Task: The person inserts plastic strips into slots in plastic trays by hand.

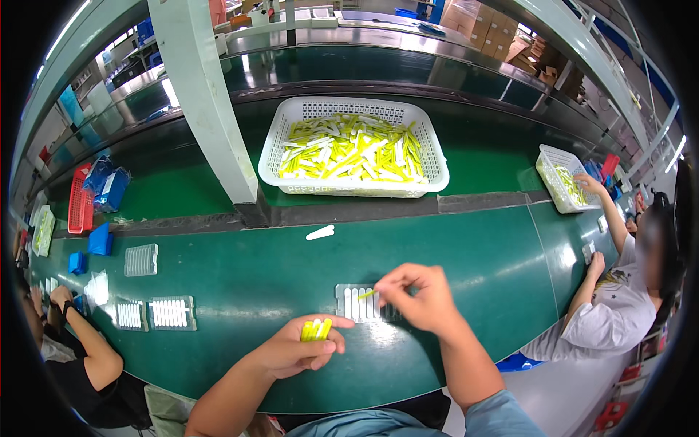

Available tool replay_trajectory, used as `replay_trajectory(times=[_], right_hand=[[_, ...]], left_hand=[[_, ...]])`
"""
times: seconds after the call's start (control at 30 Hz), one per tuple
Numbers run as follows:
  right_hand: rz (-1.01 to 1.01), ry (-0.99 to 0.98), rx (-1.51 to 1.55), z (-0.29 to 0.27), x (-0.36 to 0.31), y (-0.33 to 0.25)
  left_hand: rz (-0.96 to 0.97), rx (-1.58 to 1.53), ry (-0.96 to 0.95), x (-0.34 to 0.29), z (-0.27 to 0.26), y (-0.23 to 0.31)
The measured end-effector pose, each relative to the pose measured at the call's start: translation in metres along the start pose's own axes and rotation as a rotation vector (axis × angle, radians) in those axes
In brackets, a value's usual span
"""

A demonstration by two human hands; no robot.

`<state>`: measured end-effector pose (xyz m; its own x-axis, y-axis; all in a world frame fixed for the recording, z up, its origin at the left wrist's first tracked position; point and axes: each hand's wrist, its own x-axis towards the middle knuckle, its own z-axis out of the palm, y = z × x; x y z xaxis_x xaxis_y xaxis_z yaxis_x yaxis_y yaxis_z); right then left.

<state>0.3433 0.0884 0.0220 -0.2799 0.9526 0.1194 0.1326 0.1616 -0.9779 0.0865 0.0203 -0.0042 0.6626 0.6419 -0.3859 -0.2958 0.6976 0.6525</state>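
My left hand (291,348) is closed around a small bunch of yellow-and-white plastic sticks (316,330), its index finger stretched toward the tray. In a pinch between thumb and fingers, my right hand (422,297) holds one thin yellow stick (365,294). That stick is tilted over a clear slotted plastic tray (340,292) lying on the green table. Several white sticks (354,304) sit side by side in the tray's slots. My right hand hides the tray's right part.
Beyond the table's dark ledge stands a white basket (272,149) heaped with yellow-and-white sticks. A white piece (320,232) lies before it. At left are an unfilled tray (140,260), a filled tray (173,313), and blue packets (100,239). A metal post (200,102) rises behind. Co-workers sit either side.
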Motion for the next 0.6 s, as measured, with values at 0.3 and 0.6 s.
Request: replay_trajectory(times=[0.3, 0.6], right_hand=[[-0.092, -0.068, -0.949, -0.009, -0.011, -0.018], [-0.07, -0.268, -1.014, -0.009, -0.022, -0.03]], left_hand=[[0.091, -0.218, 0.128, 0.007, 0.008, 0.014], [0.03, -0.098, 0.086, 0.003, 0.001, 0.015]])
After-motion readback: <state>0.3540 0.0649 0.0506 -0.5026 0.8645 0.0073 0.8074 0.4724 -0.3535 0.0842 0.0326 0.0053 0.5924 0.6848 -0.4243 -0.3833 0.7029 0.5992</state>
